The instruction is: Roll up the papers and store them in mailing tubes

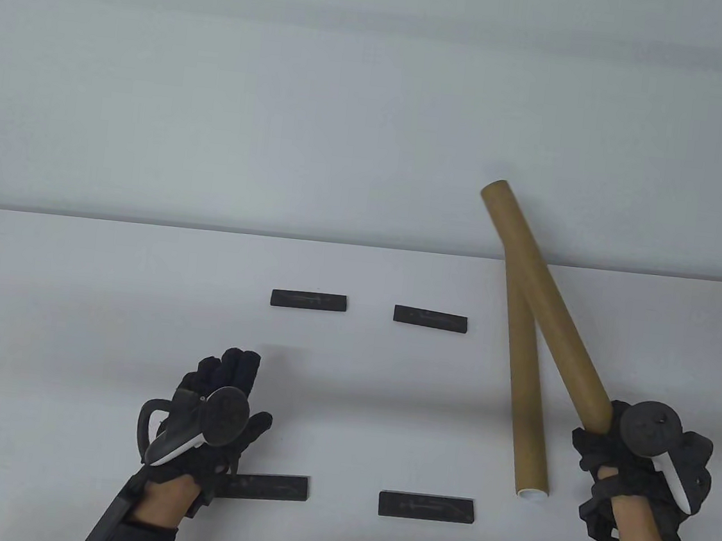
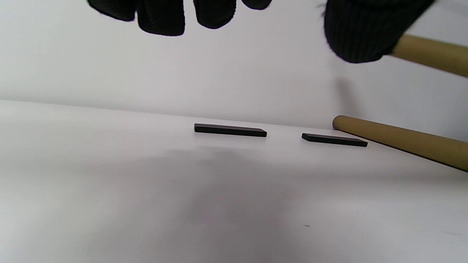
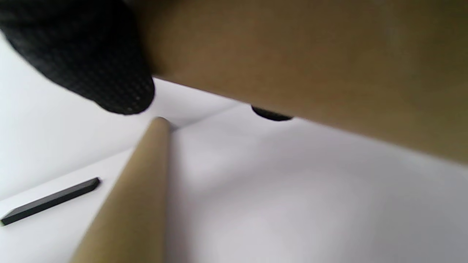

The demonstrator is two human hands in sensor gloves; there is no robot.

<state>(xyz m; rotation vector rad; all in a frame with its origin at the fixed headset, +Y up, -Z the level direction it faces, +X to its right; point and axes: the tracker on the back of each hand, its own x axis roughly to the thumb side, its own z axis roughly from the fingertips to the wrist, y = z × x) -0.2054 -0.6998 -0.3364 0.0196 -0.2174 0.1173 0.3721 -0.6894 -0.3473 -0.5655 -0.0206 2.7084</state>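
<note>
My right hand (image 1: 606,448) grips the near end of a brown mailing tube (image 1: 544,303) and holds it raised, slanting up and away to the left; it fills the top of the right wrist view (image 3: 310,62). A second brown tube (image 1: 523,397) lies on the white table (image 1: 104,321), with a white cap at its near end; it shows in the right wrist view (image 3: 135,204) and the left wrist view (image 2: 402,140). My left hand (image 1: 227,376) hovers flat above the table at the near left, fingers spread and empty. No paper is visible.
Two black bars lie at mid-table (image 1: 309,300) (image 1: 430,319), and two more at the near edge (image 1: 267,486) (image 1: 426,507). The table's far edge meets a pale wall. A cable runs at the bottom right.
</note>
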